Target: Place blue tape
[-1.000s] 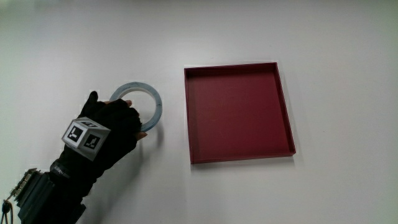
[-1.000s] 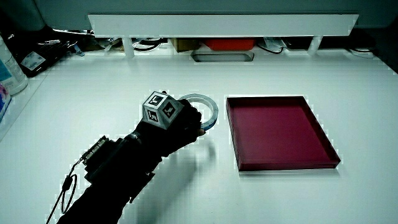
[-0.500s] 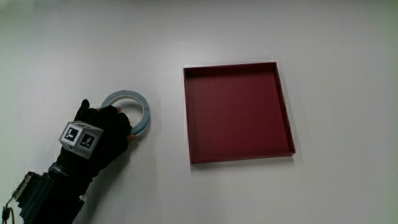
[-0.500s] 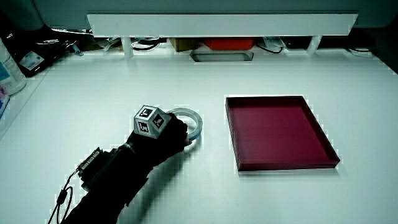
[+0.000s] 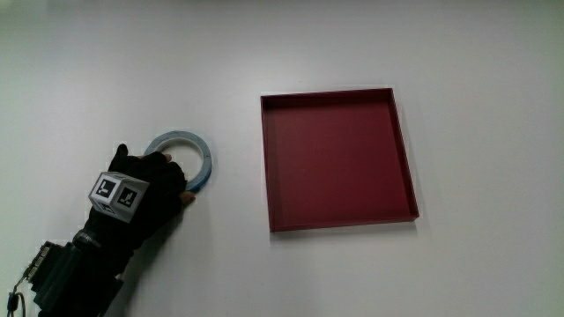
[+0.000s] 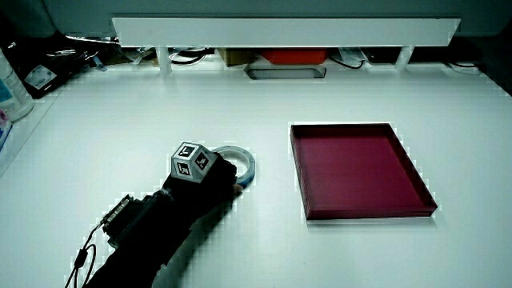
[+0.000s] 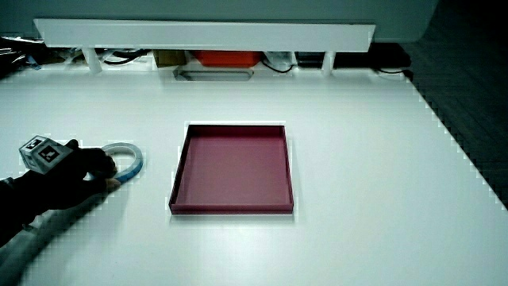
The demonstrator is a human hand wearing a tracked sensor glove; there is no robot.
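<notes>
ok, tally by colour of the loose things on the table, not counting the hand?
Blue: 1, the blue tape, on the table beside the tray, the hand on it.
Red: 1, the red tray, nothing in it.
Total: 2.

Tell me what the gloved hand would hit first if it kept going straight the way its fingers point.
The hand already grips the blue tape, so that comes first. Past the tape, its line seems to run over bare table, missing the red tray, though depth is uncertain.
</notes>
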